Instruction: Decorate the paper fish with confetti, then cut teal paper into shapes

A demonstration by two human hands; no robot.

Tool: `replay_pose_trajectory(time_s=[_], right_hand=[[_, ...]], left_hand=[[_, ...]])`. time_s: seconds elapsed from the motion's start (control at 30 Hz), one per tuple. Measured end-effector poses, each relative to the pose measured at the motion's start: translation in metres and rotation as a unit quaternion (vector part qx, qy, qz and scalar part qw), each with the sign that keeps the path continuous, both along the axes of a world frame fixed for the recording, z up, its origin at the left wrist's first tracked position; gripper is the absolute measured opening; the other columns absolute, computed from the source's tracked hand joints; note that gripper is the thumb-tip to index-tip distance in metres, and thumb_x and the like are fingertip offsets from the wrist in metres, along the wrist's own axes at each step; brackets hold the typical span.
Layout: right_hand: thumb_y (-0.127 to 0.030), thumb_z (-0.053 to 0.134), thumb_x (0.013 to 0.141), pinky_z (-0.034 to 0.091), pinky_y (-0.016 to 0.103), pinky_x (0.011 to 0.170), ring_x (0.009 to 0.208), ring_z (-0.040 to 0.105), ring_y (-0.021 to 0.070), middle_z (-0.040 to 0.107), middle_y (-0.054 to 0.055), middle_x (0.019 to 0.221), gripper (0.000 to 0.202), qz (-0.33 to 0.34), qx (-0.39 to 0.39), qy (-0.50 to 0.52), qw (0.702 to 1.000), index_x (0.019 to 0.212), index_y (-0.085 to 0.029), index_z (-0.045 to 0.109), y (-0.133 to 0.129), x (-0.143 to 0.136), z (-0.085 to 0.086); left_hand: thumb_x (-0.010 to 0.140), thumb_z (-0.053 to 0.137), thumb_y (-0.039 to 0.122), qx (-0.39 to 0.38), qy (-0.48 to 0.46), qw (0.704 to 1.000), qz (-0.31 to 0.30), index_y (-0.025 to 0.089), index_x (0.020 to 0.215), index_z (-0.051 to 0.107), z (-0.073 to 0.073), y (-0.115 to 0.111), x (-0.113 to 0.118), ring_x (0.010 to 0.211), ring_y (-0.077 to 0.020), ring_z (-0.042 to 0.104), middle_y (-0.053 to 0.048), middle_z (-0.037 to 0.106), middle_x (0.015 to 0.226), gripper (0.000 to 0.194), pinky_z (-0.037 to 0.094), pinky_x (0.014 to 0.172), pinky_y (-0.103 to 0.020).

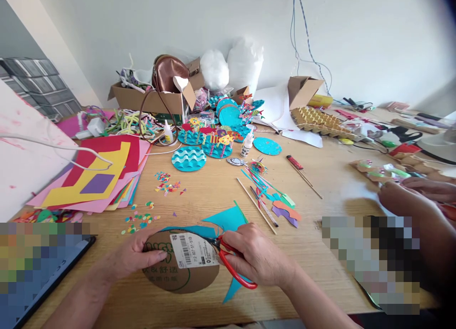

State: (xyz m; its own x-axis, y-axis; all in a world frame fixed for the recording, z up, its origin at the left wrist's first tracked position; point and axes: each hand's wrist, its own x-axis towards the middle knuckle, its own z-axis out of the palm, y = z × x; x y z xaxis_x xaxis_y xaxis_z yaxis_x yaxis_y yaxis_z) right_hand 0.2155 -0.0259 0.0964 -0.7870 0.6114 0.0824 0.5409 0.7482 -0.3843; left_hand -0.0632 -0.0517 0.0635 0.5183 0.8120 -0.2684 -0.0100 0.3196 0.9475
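Observation:
My left hand [142, 253] grips the left edge of a round brown cardboard disc [192, 279], thumb on top. Printed characters and a white barcode label [195, 249] show on the disc's face. Blue paper [228, 218] lies against the back of the disc and sticks out past its upper and right edges. Red-handled scissors [235, 270] are in my right hand [254, 255], its fingers wrapped round the handles. Their blades point left at the disc's upper right edge, with the blue paper beside them; the tips are hard to make out.
Colored paper sheets [103, 177] are stacked at left. Sticks [256, 205] and paper scraps lie beyond my right hand. Glue bottles [246, 144] and blue discs [188, 158] stand farther back. Another person's hands [409, 196] work at right. Blurred screens flank both sides.

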Motion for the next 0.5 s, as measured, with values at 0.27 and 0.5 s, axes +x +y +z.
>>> replay_pose_trajectory(time_s=[0.27, 0.5], right_hand=[[-0.030, 0.037, 0.088, 0.022, 0.025, 0.052, 0.050, 0.043, 0.0114, 0.054, 0.001, 0.058, 0.023, 0.008, 0.012, -0.001, 1.000, 0.073, -0.018, 0.048, -0.0028, 0.0010, -0.0037], [-0.027, 0.040, 0.086, 0.024, 0.024, 0.051, 0.053, 0.046, 0.0120, 0.055, 0.000, 0.061, 0.014, 0.006, -0.035, -0.020, 0.999, 0.077, -0.019, 0.047, -0.0011, -0.0001, 0.0046]], left_hand=[[0.071, 0.065, 0.030, -0.008, 0.021, 1.000, 0.001, 0.028, 0.107, 0.063, -0.0063, -0.0010, -0.0044, 0.083, -0.0199, 0.064, 0.000, 0.072, 0.092, 0.035, 0.049, 0.077, -0.032], [0.072, 0.063, 0.032, -0.004, 0.035, 0.999, -0.018, 0.024, 0.103, 0.064, -0.0043, -0.0023, -0.0062, 0.084, -0.0215, 0.063, -0.002, 0.071, 0.094, 0.032, 0.050, 0.076, -0.033]])
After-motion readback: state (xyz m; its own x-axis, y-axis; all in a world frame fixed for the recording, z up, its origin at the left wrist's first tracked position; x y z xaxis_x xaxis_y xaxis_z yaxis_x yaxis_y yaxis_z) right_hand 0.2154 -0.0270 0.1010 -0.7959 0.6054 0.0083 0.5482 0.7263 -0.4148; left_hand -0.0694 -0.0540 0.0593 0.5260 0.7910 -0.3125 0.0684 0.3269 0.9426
